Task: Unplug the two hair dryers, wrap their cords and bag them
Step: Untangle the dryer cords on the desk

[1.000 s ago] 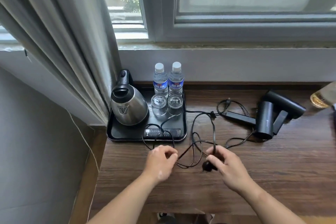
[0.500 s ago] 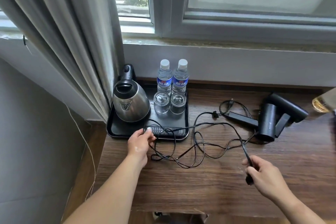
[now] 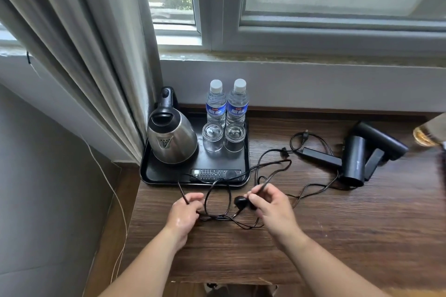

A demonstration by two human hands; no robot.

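Curling the fingers [image 3: 193, 201] of the left hand [image 3: 184, 213] round a strand of black cord [image 3: 272, 165] low over the wooden desk [image 3: 350, 236]. Pinching another stretch of it in the right hand [image 3: 274, 210], with the round black plug [image 3: 240, 201] sitting against those fingertips. Leaving the rest trailing in loose loops to two black hair dryers [image 3: 353, 161] lying together well to the right, past the tray [image 3: 147, 171] holding a kettle [image 3: 172, 142].

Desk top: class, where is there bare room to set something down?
Free: wood right of the right hand, before the hair dryers. Crowded: the tray; cord loops from the left hand to the dryers.
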